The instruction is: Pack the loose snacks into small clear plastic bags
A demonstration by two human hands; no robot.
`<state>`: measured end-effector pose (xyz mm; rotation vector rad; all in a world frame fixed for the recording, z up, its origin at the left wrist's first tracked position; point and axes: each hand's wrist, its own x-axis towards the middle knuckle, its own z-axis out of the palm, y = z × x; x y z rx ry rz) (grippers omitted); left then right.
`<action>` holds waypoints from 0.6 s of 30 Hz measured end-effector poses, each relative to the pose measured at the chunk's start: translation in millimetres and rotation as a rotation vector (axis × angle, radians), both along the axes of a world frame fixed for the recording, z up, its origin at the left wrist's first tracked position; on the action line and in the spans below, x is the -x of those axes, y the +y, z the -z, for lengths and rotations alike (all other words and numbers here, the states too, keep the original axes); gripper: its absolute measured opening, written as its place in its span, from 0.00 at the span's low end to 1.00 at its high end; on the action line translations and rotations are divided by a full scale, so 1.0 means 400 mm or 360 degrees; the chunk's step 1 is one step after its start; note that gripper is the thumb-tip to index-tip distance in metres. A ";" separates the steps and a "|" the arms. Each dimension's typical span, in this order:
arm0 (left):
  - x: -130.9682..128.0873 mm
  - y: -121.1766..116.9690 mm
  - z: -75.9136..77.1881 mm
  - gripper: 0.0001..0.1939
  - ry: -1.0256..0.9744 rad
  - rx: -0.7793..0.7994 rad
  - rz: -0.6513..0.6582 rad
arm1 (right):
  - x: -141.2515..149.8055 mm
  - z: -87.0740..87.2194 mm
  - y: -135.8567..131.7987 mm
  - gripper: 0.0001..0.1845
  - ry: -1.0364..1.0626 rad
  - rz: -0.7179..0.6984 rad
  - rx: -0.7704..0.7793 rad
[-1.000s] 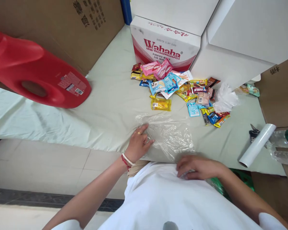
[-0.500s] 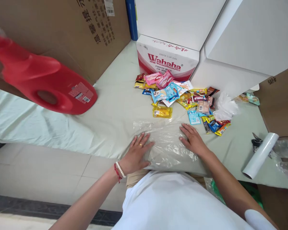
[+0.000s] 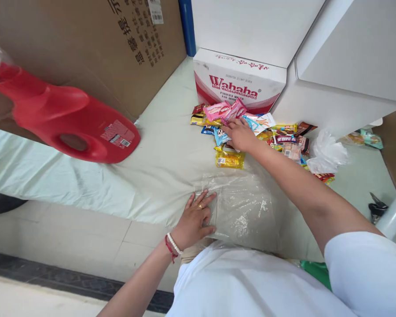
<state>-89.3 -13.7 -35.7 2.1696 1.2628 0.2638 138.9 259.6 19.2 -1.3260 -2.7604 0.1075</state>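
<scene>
My left hand [image 3: 196, 220] lies on the left part of a clear plastic film [image 3: 244, 207], fingers spread. The film is spread flat along the table's near edge, somewhat wrinkled. My right hand [image 3: 240, 135] reaches over the heap of wrapped snacks, with its fingers over a light-blue snack packet [image 3: 221, 136]; they look apart, and no firm grip shows. Pink snack packets [image 3: 217, 110] lie just beyond its fingertips. A yellow snack packet [image 3: 229, 160] rests on the near side of the heap. My right forearm hides some packets on the right.
A red jug [image 3: 75, 119] stands at the left before a large cardboard box [image 3: 86, 53]. Behind the snacks is a Wahaha carton [image 3: 239, 81]. To the right are a crumpled white plastic bag [image 3: 328, 152], scissors [image 3: 378, 207] and a roll of film [image 3: 394, 215].
My right hand has left the plastic film and moved forward onto the snack heap. My left hand stays on the film. The view has shifted slightly.
</scene>
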 end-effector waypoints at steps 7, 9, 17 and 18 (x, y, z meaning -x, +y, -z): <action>0.023 -0.010 -0.002 0.33 0.0057 -0.0045 0.0115 | -0.109 -0.075 -0.236 0.34 0.0531 -0.0053 0.0044; 0.024 -0.009 0.005 0.44 0.0063 -0.0063 0.0131 | -0.127 -0.078 -0.353 0.32 0.0581 -0.0165 0.0198; 0.052 -0.003 -0.009 0.36 -0.0185 -0.0124 0.0089 | -0.087 0.089 -0.580 0.33 0.0385 -0.0111 0.0376; 0.062 -0.007 -0.016 0.31 -0.0246 -0.0163 0.0070 | -0.102 0.087 -0.590 0.36 0.0437 -0.0127 0.0390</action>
